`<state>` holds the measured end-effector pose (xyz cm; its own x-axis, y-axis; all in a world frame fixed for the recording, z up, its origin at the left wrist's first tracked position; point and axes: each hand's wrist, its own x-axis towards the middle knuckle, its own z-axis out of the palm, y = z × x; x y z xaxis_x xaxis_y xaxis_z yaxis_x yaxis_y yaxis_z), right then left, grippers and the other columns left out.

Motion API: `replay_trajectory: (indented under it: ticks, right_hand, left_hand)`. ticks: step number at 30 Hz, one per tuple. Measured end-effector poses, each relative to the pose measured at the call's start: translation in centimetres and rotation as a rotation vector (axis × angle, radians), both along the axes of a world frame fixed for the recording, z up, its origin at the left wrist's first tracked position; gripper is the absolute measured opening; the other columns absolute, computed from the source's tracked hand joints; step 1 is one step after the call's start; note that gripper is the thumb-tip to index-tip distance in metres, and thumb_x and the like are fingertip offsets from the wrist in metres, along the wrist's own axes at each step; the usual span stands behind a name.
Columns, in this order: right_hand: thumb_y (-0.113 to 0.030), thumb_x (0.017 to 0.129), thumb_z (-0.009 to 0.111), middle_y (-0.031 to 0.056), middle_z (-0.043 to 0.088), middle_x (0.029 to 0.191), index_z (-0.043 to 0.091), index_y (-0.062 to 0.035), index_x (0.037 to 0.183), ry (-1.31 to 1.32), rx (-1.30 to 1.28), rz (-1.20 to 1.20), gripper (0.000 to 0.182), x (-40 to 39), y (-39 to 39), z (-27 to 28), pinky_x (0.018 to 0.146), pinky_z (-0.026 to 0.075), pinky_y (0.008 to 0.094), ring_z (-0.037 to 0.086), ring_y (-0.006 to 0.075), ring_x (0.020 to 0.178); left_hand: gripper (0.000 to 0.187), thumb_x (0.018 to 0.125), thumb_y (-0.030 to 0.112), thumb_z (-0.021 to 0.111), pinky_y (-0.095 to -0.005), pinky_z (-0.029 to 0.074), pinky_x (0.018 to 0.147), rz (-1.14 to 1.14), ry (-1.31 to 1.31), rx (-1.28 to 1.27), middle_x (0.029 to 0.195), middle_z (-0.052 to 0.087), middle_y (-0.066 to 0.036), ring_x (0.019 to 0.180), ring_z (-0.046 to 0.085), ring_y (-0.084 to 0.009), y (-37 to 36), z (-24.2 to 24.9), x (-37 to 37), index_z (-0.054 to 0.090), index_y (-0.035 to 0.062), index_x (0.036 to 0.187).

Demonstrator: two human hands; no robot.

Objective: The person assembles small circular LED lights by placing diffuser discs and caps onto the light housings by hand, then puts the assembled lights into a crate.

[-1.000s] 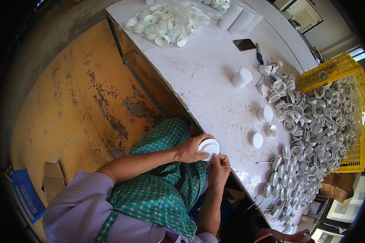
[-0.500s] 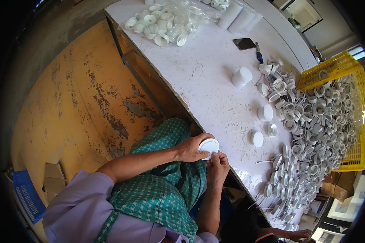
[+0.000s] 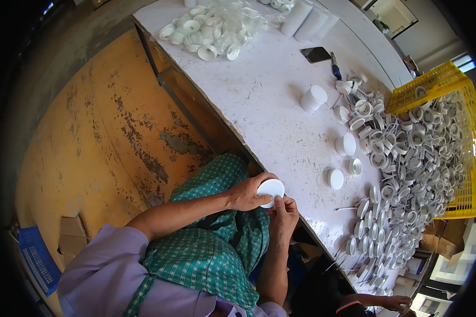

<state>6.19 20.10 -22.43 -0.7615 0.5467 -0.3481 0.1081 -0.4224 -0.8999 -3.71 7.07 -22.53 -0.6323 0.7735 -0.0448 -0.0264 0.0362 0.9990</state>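
Observation:
My left hand holds a white round disc-like cap by its edge, thumb over the near side. From the other side, my right hand pinches the same cap, its thumb on the lower face. The smooth white face points up at me; the underside is hidden. Both hands are over my lap at the table's edge. Nearest on the table are a white round piece and a small white ring-shaped cup. Farther off are another white round piece and a short white stack.
A large heap of white round housings with wires spills from a yellow crate. A clear bag of white cups, white rolls, a phone and a blue-handled tool lie farther back. Another person's hand shows at lower right.
The cap's visible face has gone from one with a raised rim and inner ring to a smooth one. Both hands stay almost in place, still on it.

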Motion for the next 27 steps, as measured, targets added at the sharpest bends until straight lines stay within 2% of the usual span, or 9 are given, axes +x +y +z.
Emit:
replay_trajectory:
  ticks: [11, 22, 27]
  right_hand:
    - [-0.01, 0.082, 0.069, 0.0057, 0.06, 0.065, 0.054, -0.0035, 0.079, -0.009, 0.048, 0.015, 0.017, -0.1, -0.1, 0.1, 0.046, 0.047, 0.0205, 0.054, 0.0089, 0.05]
    - [-0.016, 0.083, 0.069, 0.0064, 0.059, 0.063, 0.051, -0.0048, 0.076, -0.057, 0.108, 0.122, 0.023, 0.0, 0.1, 0.2, 0.045, 0.043, 0.0195, 0.053, 0.0089, 0.048]
    - [-0.016, 0.083, 0.069, 0.0053, 0.058, 0.061, 0.05, -0.0059, 0.075, -0.065, 0.13, 0.14, 0.024, -0.2, -0.1, 0.7, 0.045, 0.042, 0.0191, 0.051, 0.0079, 0.047]
  left_hand:
    - [0.05, 0.086, 0.021, 0.058, -0.038, 0.049, 0.084, 0.001, 0.01, -0.008, 0.111, 0.057, -0.018, 0.1, 0.059, -0.026, -0.2, -0.2, 0.1, 0.039, 0.0014, 0.128]
    - [0.048, 0.084, 0.017, 0.058, -0.0388, 0.048, 0.086, 0.011, 0.046, -0.004, 0.109, 0.058, -0.018, 0.1, 0.059, -0.0278, -0.4, -0.4, 0.3, 0.041, 0.0, 0.125]
    - [0.049, 0.084, 0.018, 0.059, -0.0375, 0.047, 0.088, -0.022, -0.037, 0.039, 0.112, 0.057, -0.016, 0.103, 0.057, -0.0254, -0.6, -0.8, -0.1, 0.042, 0.0003, 0.126]
